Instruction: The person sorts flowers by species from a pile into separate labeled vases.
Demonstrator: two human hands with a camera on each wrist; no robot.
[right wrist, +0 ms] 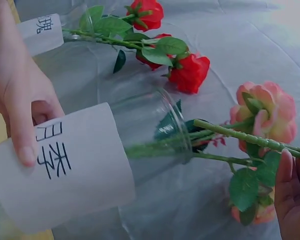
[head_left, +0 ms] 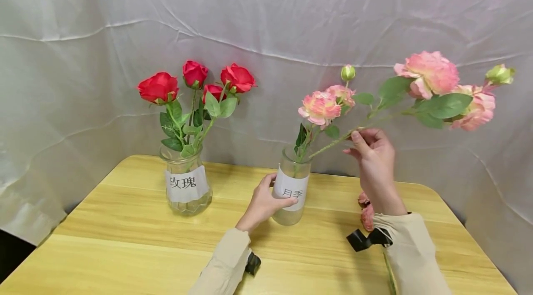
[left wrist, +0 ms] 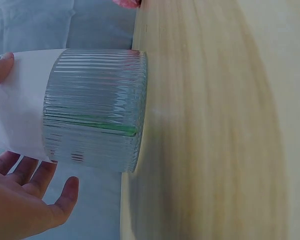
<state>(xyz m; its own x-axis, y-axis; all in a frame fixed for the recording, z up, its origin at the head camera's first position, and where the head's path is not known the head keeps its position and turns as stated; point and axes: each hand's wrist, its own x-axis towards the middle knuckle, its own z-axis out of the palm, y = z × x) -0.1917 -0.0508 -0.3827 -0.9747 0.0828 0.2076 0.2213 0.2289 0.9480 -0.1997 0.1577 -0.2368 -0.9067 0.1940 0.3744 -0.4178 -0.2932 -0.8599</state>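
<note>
My left hand [head_left: 262, 202] holds the ribbed glass vase [head_left: 290, 217], thumb across its white paper label and fingers behind. Pink flowers [head_left: 319, 107] and a green bud stand in this vase. Between thumb and fingers, my right hand [head_left: 376, 165] pinches the stem [head_left: 333, 144] of another pink flower spray [head_left: 433, 73], which leans out to the right with two blooms, leaves and a bud. In the right wrist view the cut stem end [right wrist: 202, 123] is outside the vase, close by its rim [right wrist: 177, 125]. Part of a green stem [left wrist: 105, 126] shows through the glass in the left wrist view.
On the left stands a second glass vase [head_left: 188, 207] with a label and several red roses [head_left: 158, 87]. More pink petals [head_left: 367, 216] lie on the wooden table [head_left: 125, 235] beside my right sleeve, with a green stem [head_left: 390, 272] near it. A grey cloth [head_left: 266, 17] hangs behind.
</note>
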